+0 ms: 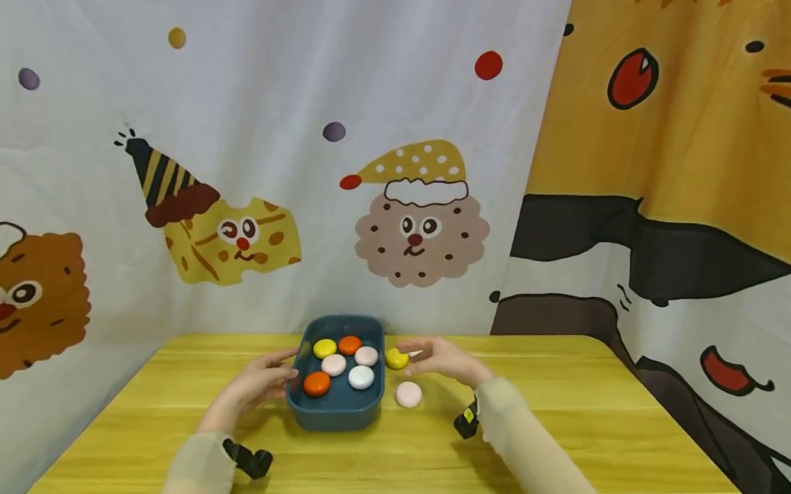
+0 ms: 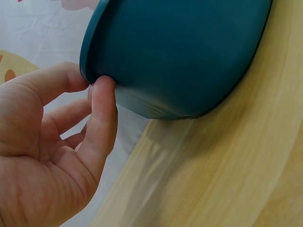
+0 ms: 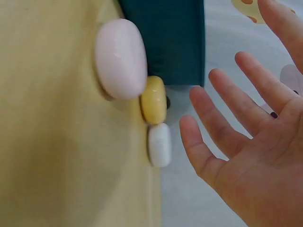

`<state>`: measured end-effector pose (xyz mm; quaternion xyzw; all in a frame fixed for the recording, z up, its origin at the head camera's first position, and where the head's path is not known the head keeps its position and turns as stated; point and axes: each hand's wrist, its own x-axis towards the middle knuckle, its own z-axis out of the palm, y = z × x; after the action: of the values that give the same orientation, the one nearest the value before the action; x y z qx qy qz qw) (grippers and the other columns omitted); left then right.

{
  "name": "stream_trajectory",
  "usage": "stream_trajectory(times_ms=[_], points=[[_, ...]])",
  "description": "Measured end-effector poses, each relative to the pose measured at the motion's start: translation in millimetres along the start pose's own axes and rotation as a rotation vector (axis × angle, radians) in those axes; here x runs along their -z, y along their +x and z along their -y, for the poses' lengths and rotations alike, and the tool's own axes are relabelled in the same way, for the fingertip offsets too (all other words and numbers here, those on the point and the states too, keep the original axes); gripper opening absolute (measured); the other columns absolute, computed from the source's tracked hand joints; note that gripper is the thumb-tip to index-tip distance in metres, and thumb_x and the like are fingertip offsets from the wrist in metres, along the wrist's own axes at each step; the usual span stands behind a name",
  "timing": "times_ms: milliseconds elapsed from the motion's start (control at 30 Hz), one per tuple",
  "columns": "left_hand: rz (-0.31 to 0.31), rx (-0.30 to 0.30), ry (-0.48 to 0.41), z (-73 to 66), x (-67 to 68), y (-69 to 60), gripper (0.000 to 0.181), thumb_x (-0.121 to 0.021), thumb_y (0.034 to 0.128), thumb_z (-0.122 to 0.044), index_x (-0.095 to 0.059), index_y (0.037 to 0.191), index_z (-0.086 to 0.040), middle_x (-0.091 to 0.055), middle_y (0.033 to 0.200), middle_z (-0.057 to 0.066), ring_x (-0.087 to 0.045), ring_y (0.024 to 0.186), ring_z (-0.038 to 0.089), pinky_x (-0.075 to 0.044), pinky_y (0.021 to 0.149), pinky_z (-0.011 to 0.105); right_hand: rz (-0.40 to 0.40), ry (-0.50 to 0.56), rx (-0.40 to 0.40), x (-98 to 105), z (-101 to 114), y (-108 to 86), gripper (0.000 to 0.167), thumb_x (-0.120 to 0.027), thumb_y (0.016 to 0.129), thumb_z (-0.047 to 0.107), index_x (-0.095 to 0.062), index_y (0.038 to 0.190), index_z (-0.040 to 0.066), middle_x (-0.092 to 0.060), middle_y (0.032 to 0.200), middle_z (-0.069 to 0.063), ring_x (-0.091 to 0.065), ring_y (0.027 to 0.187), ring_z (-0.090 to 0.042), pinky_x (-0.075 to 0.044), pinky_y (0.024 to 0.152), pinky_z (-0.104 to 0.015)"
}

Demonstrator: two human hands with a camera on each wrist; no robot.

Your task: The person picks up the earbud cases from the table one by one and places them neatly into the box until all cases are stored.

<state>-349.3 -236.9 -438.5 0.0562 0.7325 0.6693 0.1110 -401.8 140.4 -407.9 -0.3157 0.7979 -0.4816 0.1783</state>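
Observation:
A dark teal bin (image 1: 331, 420) stands on the table, with several smooth, rounded discs inside: yellow (image 1: 324, 348), orange (image 1: 316, 384), pale pink (image 1: 334, 364) and white (image 1: 361, 377). My left hand (image 1: 257, 383) is at its left side, thumb and a finger pinching the rim (image 2: 86, 49). To the right of the bin my right hand (image 1: 444, 360) hovers with fingers spread, holding nothing. Near it lie a yellow disc (image 3: 154, 100) and a white disc (image 3: 160, 145), the latter mostly covered by the hand in the head view. Closer to me is a pale pink disc (image 1: 409, 394).
The bin stands toward the back of a wood-grain table (image 1: 352, 473). Behind the table hangs a white curtain (image 1: 256, 76) with cartoon prints, and an orange cartoon curtain (image 1: 704, 161) is at the right. Each wrist wears a small black camera (image 1: 253, 460).

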Motion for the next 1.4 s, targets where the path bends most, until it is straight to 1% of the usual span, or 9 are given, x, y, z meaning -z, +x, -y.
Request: stream_trajectory(times_ms=[133,233,467,567,800,1000,1100,1233,1400], points=[[-0.002,-0.003,-0.004,1.3,1.3,0.7,0.061,-0.054,0.0958,-0.003,-0.028,0.151,0.002,-0.058,0.099,0.015,-0.062,0.075,0.015,-0.055,0.068,0.028,0.014,0.045,0.003,-7.5,-13.0,-2.4,0.064,-0.071,0.088,0.020,-0.045,0.142,-0.003,-0.044,0.144,-0.021,-0.042,0.129,-0.044,-0.034,0.105,-0.052],[0.000,-0.006,-0.001,1.6,1.6,0.8,0.060,-0.053,0.0963,-0.003,-0.028,0.151,0.002,-0.058,0.101,0.016,-0.062,0.076,0.016,-0.055,0.069,0.029,0.013,0.057,-0.019,-12.5,-19.2,-5.2,0.066,-0.072,0.088,0.021,-0.044,0.143,-0.002,-0.043,0.145,-0.020,-0.043,0.129,-0.043,-0.032,0.107,-0.053],[-0.022,-0.003,0.009,1.0,1.5,0.2,0.059,-0.055,0.0966,-0.004,-0.031,0.150,0.001,-0.054,0.115,0.023,-0.063,0.082,0.020,-0.055,0.073,0.032,0.007,0.082,-0.012,-19.4,-33.5,-9.6,0.069,-0.074,0.086,0.020,-0.043,0.142,-0.006,-0.044,0.143,-0.023,-0.048,0.125,-0.038,-0.036,0.104,-0.051],[-0.029,0.000,0.012,0.2,2.0,-0.3,0.060,-0.056,0.0962,-0.005,-0.031,0.151,0.000,-0.053,0.118,0.024,-0.063,0.084,0.021,-0.056,0.072,0.032,0.013,0.065,-0.018,-21.1,-34.6,-10.6,0.070,-0.075,0.085,0.020,-0.043,0.142,-0.006,-0.045,0.143,-0.023,-0.047,0.126,-0.036,-0.037,0.104,-0.050],[-0.034,0.000,0.015,-0.4,4.7,-0.3,0.061,-0.058,0.0951,-0.006,-0.033,0.150,-0.002,-0.054,0.110,0.021,-0.062,0.080,0.019,-0.055,0.069,0.030,0.013,0.014,-0.015,-24.9,-38.6,-9.2,0.064,-0.076,0.084,0.014,-0.048,0.138,-0.006,-0.049,0.139,-0.021,-0.048,0.125,-0.034,-0.035,0.105,-0.051],[-0.020,-0.004,0.004,3.7,3.2,1.0,0.063,-0.059,0.0943,-0.006,-0.031,0.151,-0.001,-0.049,0.120,0.027,-0.063,0.086,0.021,-0.056,0.072,0.032,-0.015,-0.002,-0.052,-28.1,-46.6,-10.9,0.057,-0.076,0.082,0.010,-0.056,0.133,-0.003,-0.056,0.134,-0.016,-0.050,0.123,-0.030,-0.035,0.105,-0.050],[-0.026,-0.006,0.001,4.2,2.6,1.7,0.062,-0.058,0.0947,-0.006,-0.031,0.151,-0.001,-0.048,0.123,0.028,-0.064,0.087,0.022,-0.056,0.073,0.034,-0.016,0.003,-0.048,-28.2,-48.4,-10.4,0.056,-0.076,0.082,0.009,-0.057,0.132,-0.004,-0.057,0.132,-0.015,-0.050,0.123,-0.030,-0.035,0.105,-0.050],[-0.040,0.003,0.009,3.5,1.8,1.6,0.061,-0.057,0.0952,-0.004,-0.032,0.150,-0.001,-0.049,0.121,0.027,-0.062,0.084,0.021,-0.056,0.072,0.034,-0.014,0.007,-0.050,-28.1,-49.1,-9.2,0.056,-0.077,0.081,0.010,-0.057,0.132,-0.004,-0.058,0.132,-0.015,-0.051,0.122,-0.028,-0.036,0.104,-0.048],[-0.044,0.006,0.011,2.6,0.0,2.1,0.061,-0.056,0.0952,-0.003,-0.032,0.151,-0.002,-0.051,0.116,0.025,-0.062,0.082,0.020,-0.056,0.073,0.033,-0.024,-0.002,-0.073,-26.7,-49.3,-9.8,0.057,-0.078,0.080,0.009,-0.058,0.132,-0.002,-0.058,0.132,-0.013,-0.051,0.122,-0.027,-0.034,0.105,-0.050]])
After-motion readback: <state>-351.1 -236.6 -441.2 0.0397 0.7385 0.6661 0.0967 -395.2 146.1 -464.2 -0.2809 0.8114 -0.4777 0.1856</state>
